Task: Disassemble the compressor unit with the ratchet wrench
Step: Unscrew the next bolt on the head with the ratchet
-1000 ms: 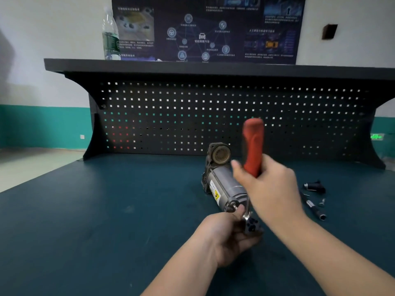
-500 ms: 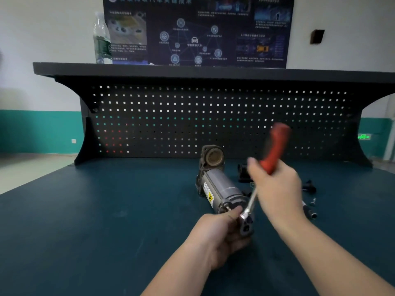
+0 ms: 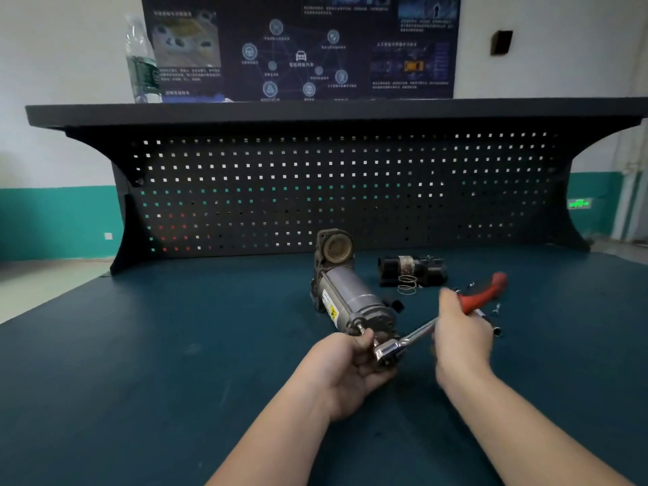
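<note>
One grey metal cylindrical compressor unit (image 3: 354, 303) lies on the dark teal bench mat (image 3: 175, 345), its long axis running from the far round-mouthed head toward me, near end at my hands. I judge the bolt sits on that near end, under the chrome head of the red-handled ratchet wrench (image 3: 420, 333), whose shaft slants up and right. My left hand (image 3: 350, 366) is nearer, curled around the near end and wrench head; my right hand (image 3: 461, 331) grips the handle, fingers wrapped tight.
</note>
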Demonstrator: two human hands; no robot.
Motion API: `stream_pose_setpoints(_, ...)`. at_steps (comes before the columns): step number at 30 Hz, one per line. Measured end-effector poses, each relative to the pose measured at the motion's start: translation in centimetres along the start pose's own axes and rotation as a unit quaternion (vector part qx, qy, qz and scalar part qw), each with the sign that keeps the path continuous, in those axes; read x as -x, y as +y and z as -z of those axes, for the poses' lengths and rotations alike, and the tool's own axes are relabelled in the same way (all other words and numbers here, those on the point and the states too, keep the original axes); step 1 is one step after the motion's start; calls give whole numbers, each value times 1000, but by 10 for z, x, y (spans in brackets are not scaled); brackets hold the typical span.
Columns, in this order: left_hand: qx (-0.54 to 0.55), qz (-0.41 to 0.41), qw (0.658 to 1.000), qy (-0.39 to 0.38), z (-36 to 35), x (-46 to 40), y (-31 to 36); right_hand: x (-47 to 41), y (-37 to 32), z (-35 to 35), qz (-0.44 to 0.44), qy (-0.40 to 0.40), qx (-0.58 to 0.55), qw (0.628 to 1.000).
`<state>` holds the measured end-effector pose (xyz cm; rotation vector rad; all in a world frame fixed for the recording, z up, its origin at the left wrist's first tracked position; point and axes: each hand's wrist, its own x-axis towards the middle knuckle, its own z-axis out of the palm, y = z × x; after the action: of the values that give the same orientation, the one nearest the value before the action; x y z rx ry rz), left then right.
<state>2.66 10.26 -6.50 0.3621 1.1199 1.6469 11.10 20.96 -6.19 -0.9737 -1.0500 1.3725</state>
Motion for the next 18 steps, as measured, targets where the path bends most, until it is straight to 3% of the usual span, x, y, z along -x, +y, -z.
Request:
stream_pose_setpoints(2,-24,-19,999,10,-1,-2,-2,9,-10,-8,170,-30,42,984)
stream_pose_setpoints(3,-33,-32,999,13,-1,-2,-2,17,-19,-12,273,-74,65,957)
stream_pose_setpoints(6,-45,-53,998,10,0,-1,-4,36,-39,-28,487,-259,220,804)
stream_pose_setpoints(7,-52,-56,997,7,1,0,-4,40,-36,-31,533,-282,249,758)
stream_pose_setpoints(8,-58,-58,997,5,2,0,-3,43,-30,-32,566,-282,244,735)
stream_pose_setpoints(9,-61,-58,996,4,2,1,-3,43,-24,-32,579,-266,214,740)
stream_pose_setpoints(11,-48,-47,998,3,1,1,-2,35,-16,-28,525,-221,106,815)
stream_pose_setpoints(13,-22,-33,999,-1,-1,-1,-2,18,-16,-20,389,-156,13,908)
stream_pose_setpoints(15,2,-25,1000,-5,-4,-2,-2,-5,-13,-13,216,-70,-12,974)
stream_pose_setpoints(17,16,-24,1000,-3,-5,-2,-3,-17,-7,-8,58,-20,7,998)
stream_pose_setpoints(18,13,-25,1000,-1,-5,-2,-3,-16,-6,-9,32,-15,17,999)
